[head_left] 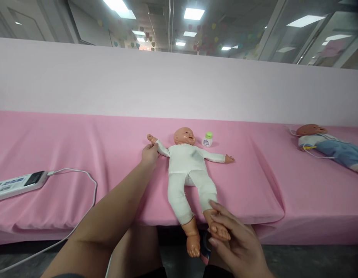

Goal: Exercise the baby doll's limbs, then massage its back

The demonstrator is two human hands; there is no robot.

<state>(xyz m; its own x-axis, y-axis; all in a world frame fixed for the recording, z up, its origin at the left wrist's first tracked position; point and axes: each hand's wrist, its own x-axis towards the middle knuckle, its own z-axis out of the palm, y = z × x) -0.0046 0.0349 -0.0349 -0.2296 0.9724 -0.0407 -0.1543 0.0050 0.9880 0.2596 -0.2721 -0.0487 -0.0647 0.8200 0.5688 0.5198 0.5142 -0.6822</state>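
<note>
Partly hidden, left hand grips doll arm; right hand clasps its foot.

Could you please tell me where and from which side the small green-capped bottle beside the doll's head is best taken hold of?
Probably by its white body, from above or from its right. The bottle stands upright on the pink cloth, and the doll has its head close on the left, leaving the right side open.
</note>
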